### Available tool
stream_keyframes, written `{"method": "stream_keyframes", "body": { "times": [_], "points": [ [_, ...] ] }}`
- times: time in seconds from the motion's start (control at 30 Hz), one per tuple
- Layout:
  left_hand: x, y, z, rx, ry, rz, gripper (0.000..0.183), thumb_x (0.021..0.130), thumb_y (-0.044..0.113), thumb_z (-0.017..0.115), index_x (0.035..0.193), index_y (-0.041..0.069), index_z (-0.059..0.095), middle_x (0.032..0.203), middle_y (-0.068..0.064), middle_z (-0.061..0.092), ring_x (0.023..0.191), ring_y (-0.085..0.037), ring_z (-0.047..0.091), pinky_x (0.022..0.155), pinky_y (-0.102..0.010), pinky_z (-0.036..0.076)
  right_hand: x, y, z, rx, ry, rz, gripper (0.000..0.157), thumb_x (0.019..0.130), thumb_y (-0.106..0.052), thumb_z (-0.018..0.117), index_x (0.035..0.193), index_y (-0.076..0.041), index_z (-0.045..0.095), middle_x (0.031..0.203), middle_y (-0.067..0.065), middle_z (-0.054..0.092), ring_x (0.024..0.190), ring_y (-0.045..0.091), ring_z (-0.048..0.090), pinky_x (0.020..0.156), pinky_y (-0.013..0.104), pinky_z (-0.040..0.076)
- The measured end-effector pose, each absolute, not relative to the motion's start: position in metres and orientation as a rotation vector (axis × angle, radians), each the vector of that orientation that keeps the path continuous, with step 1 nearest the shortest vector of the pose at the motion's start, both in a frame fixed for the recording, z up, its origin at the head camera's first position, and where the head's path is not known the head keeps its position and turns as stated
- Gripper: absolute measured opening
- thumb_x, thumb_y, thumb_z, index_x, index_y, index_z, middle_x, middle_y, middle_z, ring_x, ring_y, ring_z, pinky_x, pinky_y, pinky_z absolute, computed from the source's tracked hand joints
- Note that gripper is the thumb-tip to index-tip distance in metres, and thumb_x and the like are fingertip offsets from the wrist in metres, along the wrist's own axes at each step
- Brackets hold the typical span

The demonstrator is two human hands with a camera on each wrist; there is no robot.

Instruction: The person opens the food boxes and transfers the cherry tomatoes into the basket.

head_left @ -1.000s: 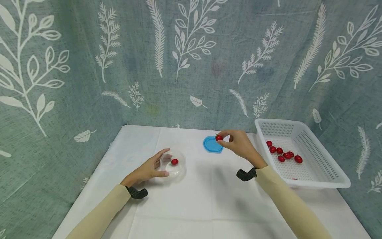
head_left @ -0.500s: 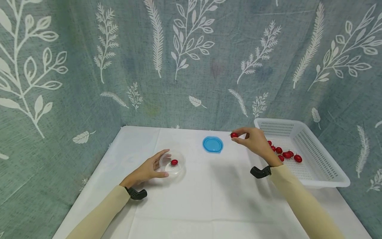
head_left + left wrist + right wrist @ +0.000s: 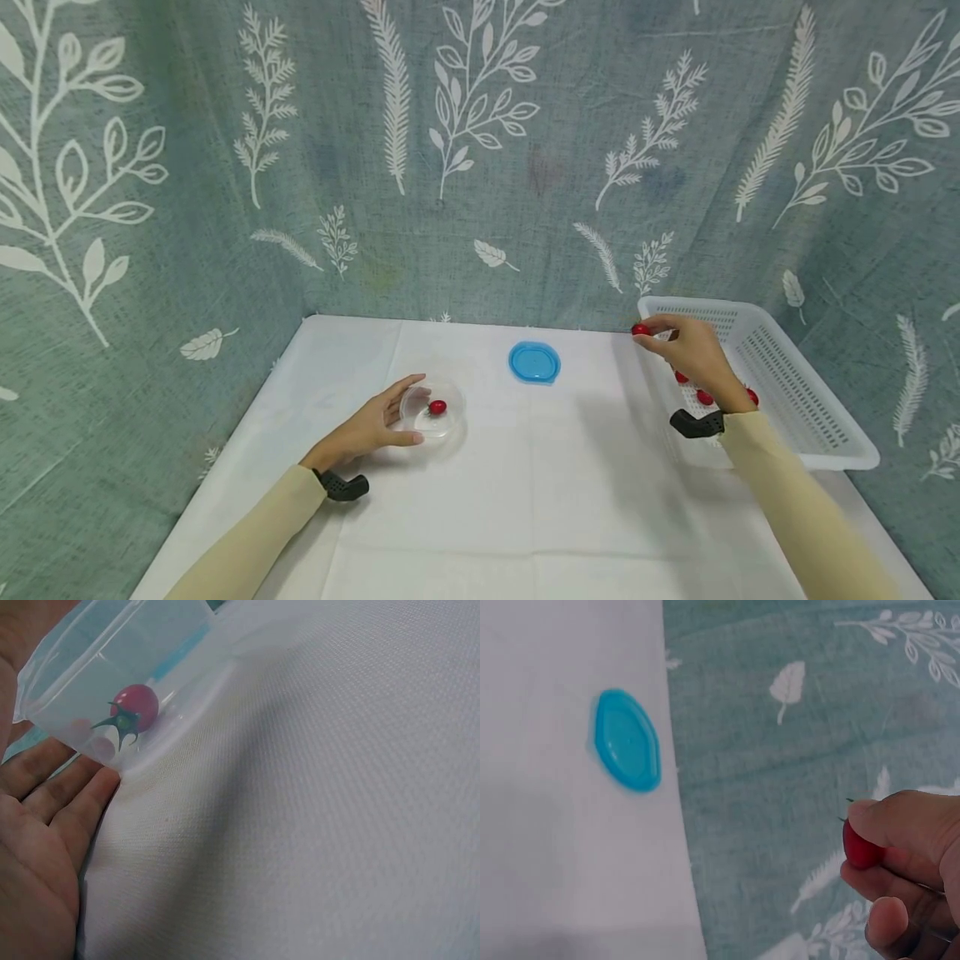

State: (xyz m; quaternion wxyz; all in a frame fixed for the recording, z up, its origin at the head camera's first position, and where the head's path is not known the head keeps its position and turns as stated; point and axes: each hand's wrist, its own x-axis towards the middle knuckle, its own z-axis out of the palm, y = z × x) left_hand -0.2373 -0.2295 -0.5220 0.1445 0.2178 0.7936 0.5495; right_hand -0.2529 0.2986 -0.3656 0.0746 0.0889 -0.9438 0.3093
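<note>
My left hand (image 3: 367, 427) holds a round clear plastic container (image 3: 454, 421) from its left side, thumb and fingers spread around its wall. One cherry tomato (image 3: 437, 407) with a green stem lies inside; the left wrist view shows it low against the wall (image 3: 139, 705). Between thumb and fingertips, my right hand (image 3: 696, 352) pinches another cherry tomato (image 3: 640, 330). That hand is raised over the left rim of a white perforated basket (image 3: 840, 442). Several cherry tomatoes (image 3: 704, 397) lie in the basket, some hidden behind the hand and wrist.
A blue lid (image 3: 534, 362) lies flat on the white tablecloth (image 3: 480, 517) between the container and the basket. Behind and beside the table hangs a green-grey curtain (image 3: 510, 217) with white leaf prints.
My right hand has moved right, carrying the cherry tomato from over the blue lid to the basket's left rim. The left hand and the container have stayed in place.
</note>
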Motion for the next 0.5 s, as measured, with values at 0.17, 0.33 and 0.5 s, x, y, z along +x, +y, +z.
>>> {"method": "stream_keyframes", "body": {
  "times": [0.17, 0.33, 0.5],
  "points": [
    [-0.238, -0.230, -0.522, 0.633, 2.284, 1.589, 0.104, 0.082, 0.031, 0.090, 0.162, 0.040, 0.025, 0.170, 0.002, 0.017, 0.156, -0.033, 0.013, 0.123, -0.053, 0.023, -0.258, 0.318, -0.372, 0.183, -2.843, 0.962, 0.047, 0.097, -0.042, 0.073, 0.129, -0.007, 0.071, 0.098, 0.019, 0.072, 0.050, 0.022, 0.054, 0.040, 0.035, 0.045],
    [-0.238, -0.230, -0.521, 0.631, 2.287, 1.585, 0.104, 0.081, 0.031, 0.091, 0.162, 0.041, 0.025, 0.170, 0.002, 0.018, 0.156, -0.033, 0.013, 0.123, -0.052, 0.024, -0.263, 0.335, -0.381, 0.148, -2.855, 0.872, 0.046, 0.099, -0.037, 0.072, 0.128, -0.002, 0.071, 0.120, 0.023, 0.069, 0.077, 0.029, 0.064, 0.058, 0.039, 0.054],
    [-0.238, -0.230, -0.521, 0.621, 2.280, 1.585, 0.105, 0.081, 0.031, 0.091, 0.162, 0.041, 0.025, 0.170, 0.001, 0.017, 0.156, -0.033, 0.013, 0.123, -0.053, 0.023, -0.262, 0.349, -0.384, 0.106, -2.856, 0.866, 0.047, 0.100, -0.037, 0.070, 0.129, -0.001, 0.070, 0.127, 0.025, 0.066, 0.106, 0.040, 0.062, 0.081, 0.053, 0.055]
  ]
}}
